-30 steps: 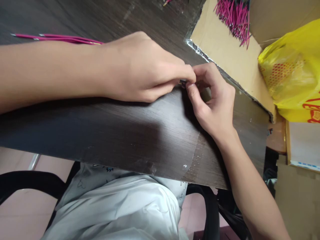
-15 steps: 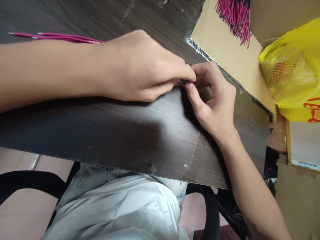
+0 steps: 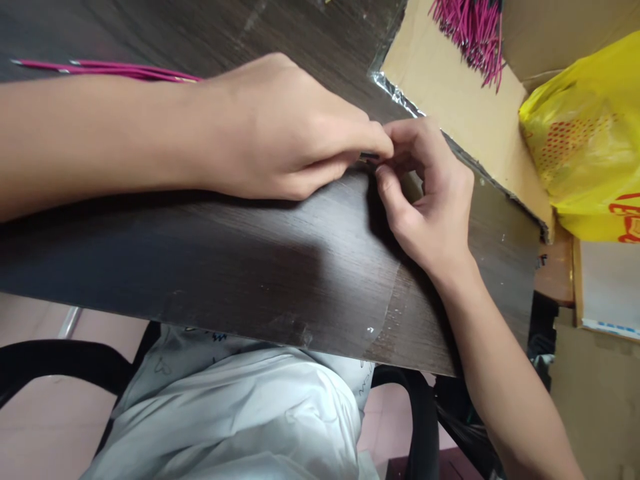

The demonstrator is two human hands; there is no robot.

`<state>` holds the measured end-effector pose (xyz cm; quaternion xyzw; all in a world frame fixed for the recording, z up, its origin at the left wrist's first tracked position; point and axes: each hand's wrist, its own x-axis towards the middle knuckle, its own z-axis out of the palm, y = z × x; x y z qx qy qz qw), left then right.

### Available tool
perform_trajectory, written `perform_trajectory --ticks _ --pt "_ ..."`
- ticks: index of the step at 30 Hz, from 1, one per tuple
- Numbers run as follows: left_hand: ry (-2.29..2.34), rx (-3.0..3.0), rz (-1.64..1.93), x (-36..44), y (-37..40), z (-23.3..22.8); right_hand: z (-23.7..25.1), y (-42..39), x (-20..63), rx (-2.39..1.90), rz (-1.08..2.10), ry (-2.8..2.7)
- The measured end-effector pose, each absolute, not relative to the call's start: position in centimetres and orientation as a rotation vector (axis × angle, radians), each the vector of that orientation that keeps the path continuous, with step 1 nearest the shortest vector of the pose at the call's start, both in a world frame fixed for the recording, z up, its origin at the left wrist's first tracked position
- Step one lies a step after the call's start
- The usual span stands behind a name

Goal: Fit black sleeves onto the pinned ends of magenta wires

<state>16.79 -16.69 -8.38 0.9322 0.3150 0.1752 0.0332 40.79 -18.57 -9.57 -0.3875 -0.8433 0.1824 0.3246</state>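
Left hand (image 3: 280, 127) and right hand (image 3: 430, 193) meet fingertip to fingertip at frame centre, both pinched on small dark part (image 3: 369, 157) just above table (image 3: 240, 267). Part mostly hidden; long axis unclear. Pink wires (image 3: 105, 69) upper left, behind left forearm.

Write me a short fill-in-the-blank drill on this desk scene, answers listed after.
1. The left hand and right hand pinch a small dark part between their ____.
2. The loose wires behind the left forearm are ____ in colour.
3. The plastic bag at the right is ____.
4. The bundle of wires at the top lies on ____.

Answers: fingertips; pink; yellow; cardboard
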Motion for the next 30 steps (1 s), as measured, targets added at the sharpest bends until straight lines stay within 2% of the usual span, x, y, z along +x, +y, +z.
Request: perform_trajectory --ticks 9,19,30 --pt "1.021 2.846 0.449 17.14 -16.78 -7.97 -9.54 -18.58 40.82 -1.046 0.465 -2.219" --pt "0.974 2.891 0.511 16.91 -16.79 -8.04 -9.55 -18.57 40.8 -1.05 0.484 -2.219" --pt "1.052 2.917 0.323 16.98 -16.76 -7.69 -9.63 -18.45 40.68 -1.0 0.478 -2.198"
